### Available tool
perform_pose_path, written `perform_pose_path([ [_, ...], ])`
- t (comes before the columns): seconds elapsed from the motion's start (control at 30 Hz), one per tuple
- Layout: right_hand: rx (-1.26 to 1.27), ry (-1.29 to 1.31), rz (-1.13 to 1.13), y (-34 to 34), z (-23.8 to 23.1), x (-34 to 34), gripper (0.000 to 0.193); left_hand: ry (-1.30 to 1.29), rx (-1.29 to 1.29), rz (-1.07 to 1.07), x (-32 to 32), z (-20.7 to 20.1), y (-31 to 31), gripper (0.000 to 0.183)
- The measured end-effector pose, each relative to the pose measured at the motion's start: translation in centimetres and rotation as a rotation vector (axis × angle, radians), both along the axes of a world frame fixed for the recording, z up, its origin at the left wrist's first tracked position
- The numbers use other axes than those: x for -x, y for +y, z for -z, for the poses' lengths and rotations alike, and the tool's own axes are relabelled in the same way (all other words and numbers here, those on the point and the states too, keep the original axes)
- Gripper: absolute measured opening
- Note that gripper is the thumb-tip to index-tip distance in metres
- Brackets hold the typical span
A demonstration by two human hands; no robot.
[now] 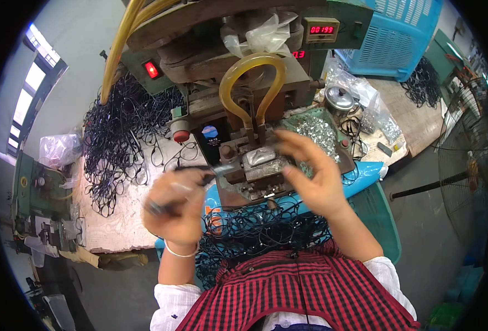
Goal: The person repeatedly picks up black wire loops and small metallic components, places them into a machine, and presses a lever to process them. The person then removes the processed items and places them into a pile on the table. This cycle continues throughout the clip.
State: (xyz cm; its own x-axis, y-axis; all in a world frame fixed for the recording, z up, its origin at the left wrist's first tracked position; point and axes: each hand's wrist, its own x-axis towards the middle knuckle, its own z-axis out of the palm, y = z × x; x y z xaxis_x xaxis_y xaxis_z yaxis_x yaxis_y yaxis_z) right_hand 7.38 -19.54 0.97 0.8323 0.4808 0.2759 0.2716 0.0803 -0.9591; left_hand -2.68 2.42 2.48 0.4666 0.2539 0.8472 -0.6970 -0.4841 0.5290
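Note:
My left hand (175, 205), blurred by motion, is closed around a slim dark tool (207, 176) whose exact kind I cannot make out. Its front end points at the left side of a small metal fixture (260, 158) on the press (288, 83). To the right of that fixture, my right hand (317, 179) hovers with thumb and fingers apart; its fingertips are smeared, and no object shows between them. A looped yellow hose (280, 69) hangs just above the fixture. In front of me, a tangle of black cords (255, 226) lies over a blue plastic sheet (365, 172).
Small shiny metal pieces (318, 135) are heaped right of the fixture, near a lidded metal pot (339, 99). More black cords (117, 127) cover the bench on the left. A red button (181, 136) juts out there. A caged fan (470, 176) stands at right.

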Motion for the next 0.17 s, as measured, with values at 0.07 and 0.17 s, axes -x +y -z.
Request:
perform_pose_path([
  [0.07,0.608,-0.594,0.468,-2.8,3.9,-3.4,0.039,0.046,-0.364,0.008,0.7,0.7,-0.4,0.012],
  [0.17,0.876,-0.632,0.6,-5.6,10.9,-6.4,0.04,0.021,-0.668,0.031,-0.3,0.5,-2.4,0.01],
])
